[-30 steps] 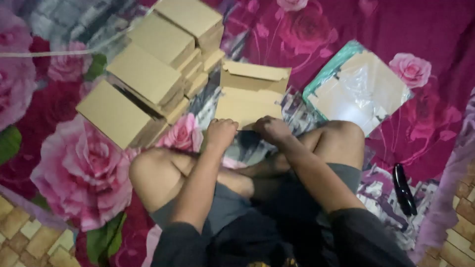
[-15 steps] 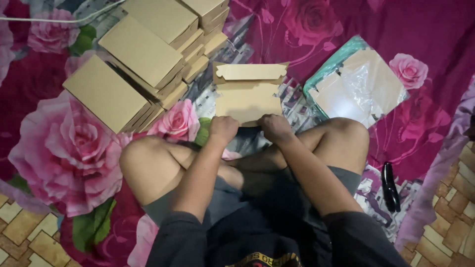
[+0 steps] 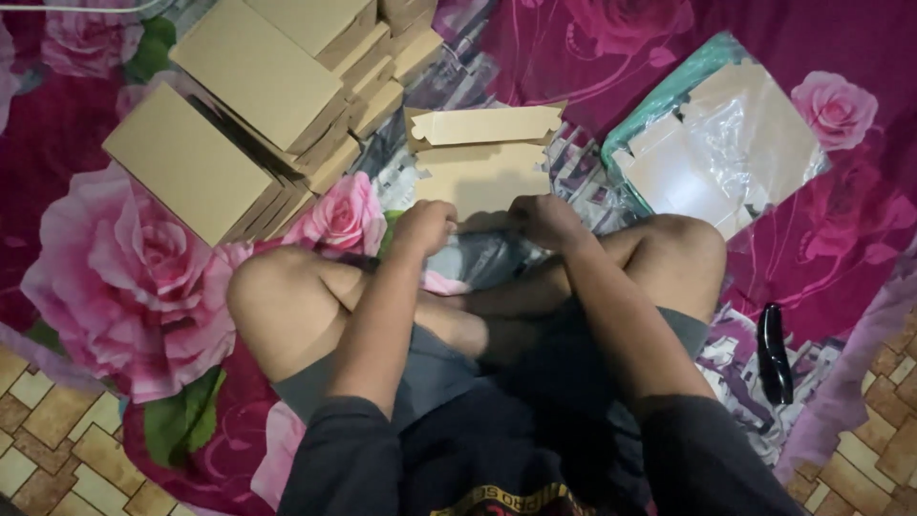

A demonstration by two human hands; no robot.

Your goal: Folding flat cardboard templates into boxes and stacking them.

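Looking down through the head camera, I see the left hand (image 3: 423, 227) and the right hand (image 3: 543, 220) curled over the near edge of a flat brown cardboard box blank (image 3: 482, 162), each gripping a corner. It lies on the floral blanket (image 3: 124, 287) just beyond the crossed legs, its long axis running left to right, its folded flap pointing away from me. Stacks of folded brown boxes (image 3: 258, 105) sit at the upper left, well apart. A clear plastic bag of pale blanks (image 3: 716, 153) rests on a teal sheet at the upper right. A slim black object (image 3: 772, 354) lies far right.
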